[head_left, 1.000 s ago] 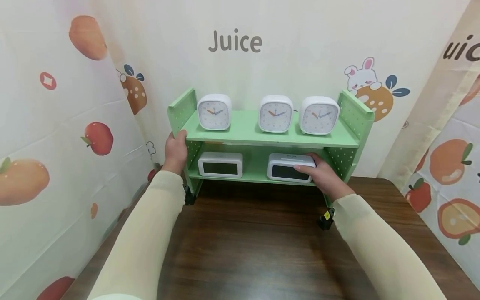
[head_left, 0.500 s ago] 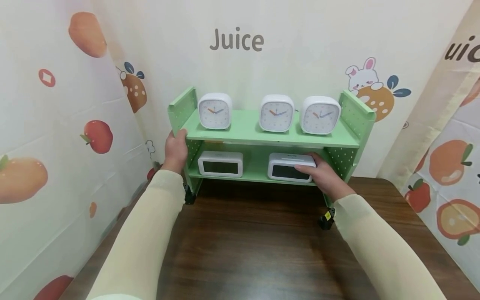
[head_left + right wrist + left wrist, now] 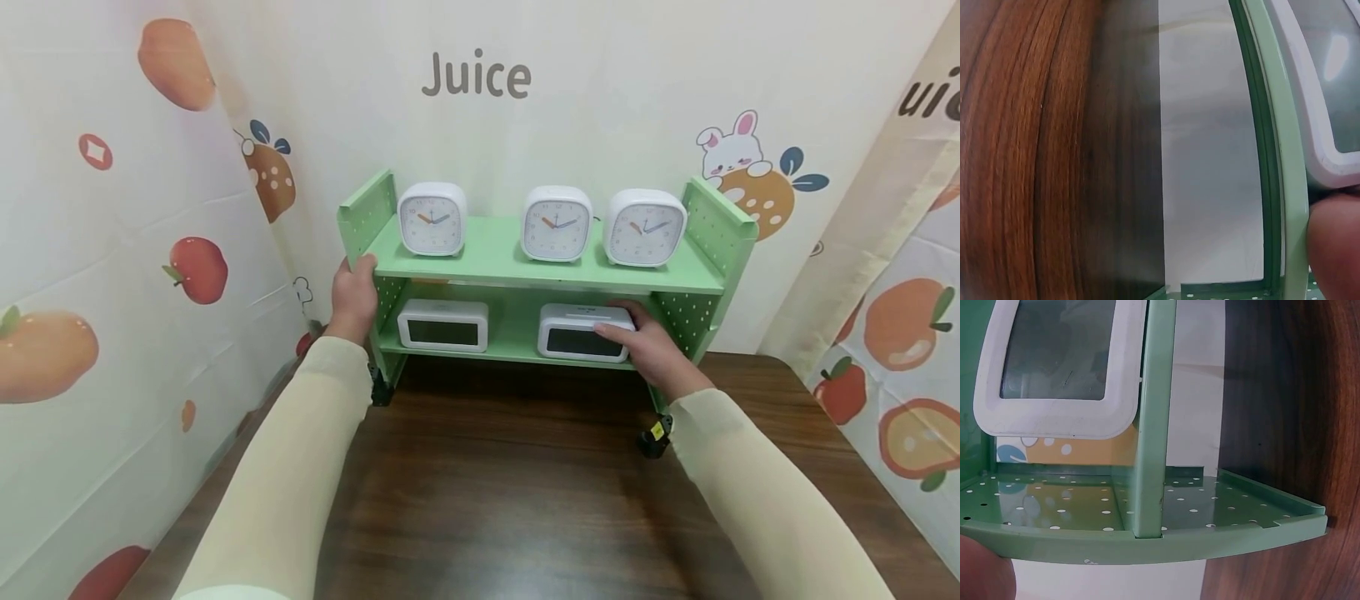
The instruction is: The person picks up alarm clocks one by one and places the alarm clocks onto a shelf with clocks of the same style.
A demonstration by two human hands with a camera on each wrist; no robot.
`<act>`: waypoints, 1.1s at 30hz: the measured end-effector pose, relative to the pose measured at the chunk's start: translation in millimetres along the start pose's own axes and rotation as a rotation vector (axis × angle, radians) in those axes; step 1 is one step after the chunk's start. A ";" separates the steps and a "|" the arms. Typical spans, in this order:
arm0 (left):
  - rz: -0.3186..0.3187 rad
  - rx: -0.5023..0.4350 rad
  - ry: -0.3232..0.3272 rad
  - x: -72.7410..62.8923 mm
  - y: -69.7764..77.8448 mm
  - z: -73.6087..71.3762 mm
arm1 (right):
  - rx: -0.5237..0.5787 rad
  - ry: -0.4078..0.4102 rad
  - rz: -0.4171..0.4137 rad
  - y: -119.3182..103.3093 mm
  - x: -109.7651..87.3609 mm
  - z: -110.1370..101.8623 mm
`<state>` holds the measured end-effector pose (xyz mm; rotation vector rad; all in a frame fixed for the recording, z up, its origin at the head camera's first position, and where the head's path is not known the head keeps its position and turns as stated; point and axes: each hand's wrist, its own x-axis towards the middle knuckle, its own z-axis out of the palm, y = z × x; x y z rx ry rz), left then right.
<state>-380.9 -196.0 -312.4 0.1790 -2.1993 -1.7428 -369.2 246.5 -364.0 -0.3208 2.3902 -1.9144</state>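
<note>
A two-tier green shelf [image 3: 480,265] with perforated side panels stands on the table. My left hand [image 3: 354,298] grips its left side panel at about the height of the upper board. On the lower board, my right hand [image 3: 654,348] holds the right end of a white digital clock [image 3: 564,341], thumb on its front and fingers over the back of the top. Another white digital clock [image 3: 442,327] sits at the left of that board. The right wrist view shows a fingertip [image 3: 1335,244] at the corner of the held clock, by the board's green edge.
Three white analog clocks stand on the upper board: one at left [image 3: 432,220], one right of centre [image 3: 557,223], one at right [image 3: 645,228]. Black clamps, one at left [image 3: 380,387] and one at right [image 3: 655,437], sit at the shelf's feet on the brown wooden table [image 3: 487,483]. Fruit-printed curtains surround it.
The head view has shifted slightly. Both hands keep their places, the left on the shelf's side panel and the right on the digital clock.
</note>
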 end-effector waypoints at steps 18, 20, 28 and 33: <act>-0.014 0.083 -0.046 8.8 0.0 0.0 | -0.031 0.440 -0.056 9.6 -51.5 15.4; -0.038 0.109 -0.079 9.8 -0.2 -5.7 | -0.044 0.427 -0.060 8.4 -55.1 16.7; -0.044 0.307 -0.318 -5.2 1.0 -37.5 | -0.203 0.338 -0.082 3.7 -70.0 6.1; 0.025 0.459 -0.478 -35.8 -5.2 -45.7 | -0.315 0.256 -0.063 -0.3 -87.2 -9.9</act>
